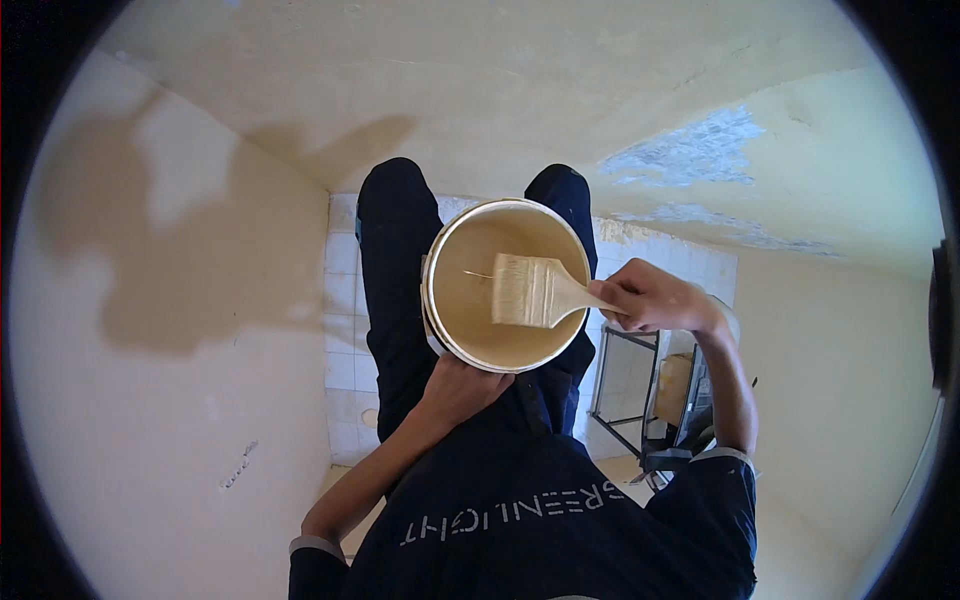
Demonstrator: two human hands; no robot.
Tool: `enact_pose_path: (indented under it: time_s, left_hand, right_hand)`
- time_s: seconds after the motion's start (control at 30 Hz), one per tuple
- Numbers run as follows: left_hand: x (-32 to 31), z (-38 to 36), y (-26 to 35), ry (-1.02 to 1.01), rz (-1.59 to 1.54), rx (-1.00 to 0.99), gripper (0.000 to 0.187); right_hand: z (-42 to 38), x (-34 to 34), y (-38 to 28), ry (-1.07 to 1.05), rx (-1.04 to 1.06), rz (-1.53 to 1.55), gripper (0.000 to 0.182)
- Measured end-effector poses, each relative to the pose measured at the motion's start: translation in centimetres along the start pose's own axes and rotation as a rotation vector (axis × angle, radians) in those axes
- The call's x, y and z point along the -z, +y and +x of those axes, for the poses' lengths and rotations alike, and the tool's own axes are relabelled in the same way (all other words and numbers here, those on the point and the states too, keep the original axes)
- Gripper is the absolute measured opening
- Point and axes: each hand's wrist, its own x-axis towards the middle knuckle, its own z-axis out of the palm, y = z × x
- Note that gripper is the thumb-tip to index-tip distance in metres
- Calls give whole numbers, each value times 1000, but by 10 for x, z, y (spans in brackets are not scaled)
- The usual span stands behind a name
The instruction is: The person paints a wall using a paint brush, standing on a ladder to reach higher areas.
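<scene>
In the head view, my right hand (648, 296) is closed round the handle of a wide paintbrush (530, 291). The brush lies sideways over the mouth of a round bucket (437, 325), and its bristles are coated in cream-coloured paint. The same cream paint covers the inside of the bucket, and a thin pale strand shows by the bristle tips. My left hand (462, 392) grips the near side of the bucket just below its rim, with the fingers partly hidden. The bucket sits in front of my body, over my legs.
Cream walls (230, 300) rise on both sides and ahead. One wall has a peeled patch (690, 150) of bluish white. Pale floor tiles (342, 330) lie below. To the right stands a dark metal frame (630, 385) with a brown box (674, 388).
</scene>
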Motion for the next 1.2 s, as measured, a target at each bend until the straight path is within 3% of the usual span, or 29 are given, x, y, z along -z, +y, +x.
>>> enact_pose_path:
  time_s: [0.07,0.17,0.27,0.4,0.47,0.57,0.67,0.73,0.9,1.0,1.03,1.07,1.1,1.2]
  left_hand:
    - [-1,2,-1,34,21,-47,22]
    - [2,5,2,60,30,-47,22]
    - [0,-2,3,-100,8,67,27]
    - [4,2,2,-15,25,1,25]
    - [7,6,2,50,50,-56,24]
    - [8,8,-1,79,79,-75,24]
    - [3,0,2,-13,44,-54,24]
    - [1,-1,6,-106,17,51,29]
    - [1,-3,5,-125,-22,66,32]
    - [4,-3,6,-102,-3,42,36]
    - [5,0,6,-51,-28,24,37]
    - [13,4,9,-35,0,9,37]
    - [8,-1,5,-85,-12,13,37]
    - [12,8,2,3,41,-33,30]
  right_hand:
    - [9,-6,11,119,-101,-187,58]
    - [8,-7,12,122,-91,-121,58]
    - [8,-8,12,117,-24,-78,57]
    - [4,-7,12,114,37,-22,56]
    - [-4,3,5,-5,11,163,54]
    - [-1,4,9,-7,20,111,55]
    - [8,-10,19,138,-67,-81,54]
    - [9,-10,22,124,-24,-44,54]
    - [19,-10,38,99,43,10,53]
    - [12,-17,44,171,97,118,37]
    - [14,-16,46,156,6,56,40]
    - [16,-15,48,91,43,110,42]
    - [18,-21,57,113,279,196,41]
    - [20,-24,45,143,188,176,52]
